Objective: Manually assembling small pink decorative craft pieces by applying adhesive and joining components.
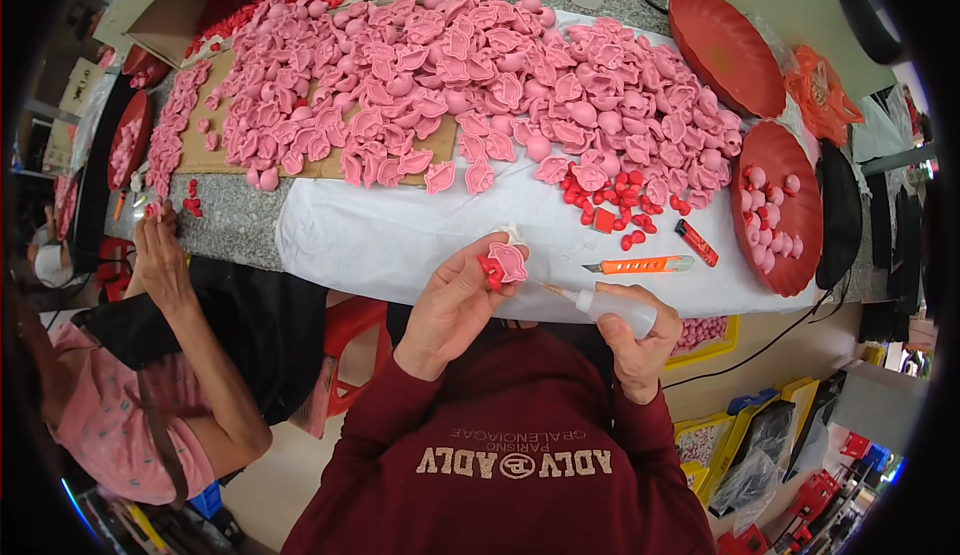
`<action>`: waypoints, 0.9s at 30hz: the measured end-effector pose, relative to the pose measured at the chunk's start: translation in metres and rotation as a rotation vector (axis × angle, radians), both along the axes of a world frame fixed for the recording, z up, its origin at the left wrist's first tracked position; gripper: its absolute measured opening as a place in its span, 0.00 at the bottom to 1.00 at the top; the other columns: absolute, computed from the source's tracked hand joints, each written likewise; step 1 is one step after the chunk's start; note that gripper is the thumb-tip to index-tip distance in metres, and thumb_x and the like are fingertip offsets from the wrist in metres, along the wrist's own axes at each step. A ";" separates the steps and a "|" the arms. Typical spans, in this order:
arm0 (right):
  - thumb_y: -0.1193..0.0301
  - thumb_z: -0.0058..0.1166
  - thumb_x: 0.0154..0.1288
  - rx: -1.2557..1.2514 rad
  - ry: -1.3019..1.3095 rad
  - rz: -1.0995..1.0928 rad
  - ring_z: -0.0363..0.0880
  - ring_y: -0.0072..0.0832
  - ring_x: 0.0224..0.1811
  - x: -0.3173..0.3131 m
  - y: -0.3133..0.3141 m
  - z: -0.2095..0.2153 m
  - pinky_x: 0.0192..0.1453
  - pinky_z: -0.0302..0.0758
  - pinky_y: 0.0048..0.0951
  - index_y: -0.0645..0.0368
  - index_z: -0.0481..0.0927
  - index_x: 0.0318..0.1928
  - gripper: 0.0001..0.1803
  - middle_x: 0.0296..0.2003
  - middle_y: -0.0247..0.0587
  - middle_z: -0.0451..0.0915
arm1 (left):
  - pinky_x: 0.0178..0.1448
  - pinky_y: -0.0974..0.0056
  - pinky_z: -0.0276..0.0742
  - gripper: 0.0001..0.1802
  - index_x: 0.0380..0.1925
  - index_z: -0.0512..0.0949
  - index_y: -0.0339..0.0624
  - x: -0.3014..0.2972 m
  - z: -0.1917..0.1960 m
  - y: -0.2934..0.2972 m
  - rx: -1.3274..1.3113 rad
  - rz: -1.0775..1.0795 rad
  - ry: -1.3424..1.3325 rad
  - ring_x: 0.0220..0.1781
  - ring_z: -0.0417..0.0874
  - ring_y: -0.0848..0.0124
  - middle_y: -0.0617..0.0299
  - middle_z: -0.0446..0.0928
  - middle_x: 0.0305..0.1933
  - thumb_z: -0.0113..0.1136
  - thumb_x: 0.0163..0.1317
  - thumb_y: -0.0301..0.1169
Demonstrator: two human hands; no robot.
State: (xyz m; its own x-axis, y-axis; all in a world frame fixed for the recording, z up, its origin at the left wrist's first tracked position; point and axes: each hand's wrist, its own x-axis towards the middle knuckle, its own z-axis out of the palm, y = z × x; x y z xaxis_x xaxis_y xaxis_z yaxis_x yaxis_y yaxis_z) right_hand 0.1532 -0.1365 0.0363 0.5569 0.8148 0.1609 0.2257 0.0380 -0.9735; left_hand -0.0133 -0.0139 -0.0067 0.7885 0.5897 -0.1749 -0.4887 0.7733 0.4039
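Observation:
Pinched between the fingertips of my left hand (450, 305) is a small pink moulded piece (511, 263), its hollow, rimmed side showing. A shiny red part (491, 271) sits against it, also at my left fingers; whether the two are joined I cannot tell. My right hand (640, 350) is closed round a translucent white squeeze bottle (615, 307). Its thin nozzle points left at the pink piece, with a slight gap between them. Both hands are at the near edge of the white cloth (400, 230).
A large heap of pink pieces (430, 75) covers the far table. Small red parts (625, 195), an orange utility knife (640, 265) and a red-black lighter-like object (697, 243) lie nearer. Red trays (815, 220) stand right. At left, a co-worker's hand (160, 255) works at the table.

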 end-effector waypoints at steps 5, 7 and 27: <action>0.65 0.59 0.53 0.078 0.146 -0.026 0.72 0.20 0.22 0.003 -0.003 -0.013 0.27 0.68 0.19 0.69 0.76 0.41 0.20 0.25 0.37 0.77 | 0.56 0.63 0.69 0.25 0.55 0.64 0.36 0.002 0.005 -0.001 -0.005 0.026 0.068 0.55 0.71 0.65 0.47 0.68 0.54 0.54 0.60 0.36; 0.74 0.57 0.51 0.032 0.160 -0.024 0.74 0.22 0.29 0.003 0.006 -0.007 0.32 0.70 0.21 0.67 0.74 0.42 0.16 0.31 0.39 0.78 | 0.57 0.63 0.68 0.25 0.56 0.63 0.35 -0.001 0.001 -0.001 0.030 0.017 0.042 0.56 0.70 0.65 0.47 0.68 0.55 0.51 0.62 0.35; 0.80 0.55 0.51 -0.113 -0.556 -0.221 0.74 0.31 0.32 0.039 0.032 -0.009 0.37 0.70 0.26 0.62 0.78 0.39 0.11 0.29 0.41 0.78 | 0.49 0.65 0.74 0.24 0.56 0.63 0.32 -0.014 -0.002 -0.015 0.076 -0.101 0.112 0.47 0.75 0.65 0.44 0.70 0.51 0.51 0.62 0.31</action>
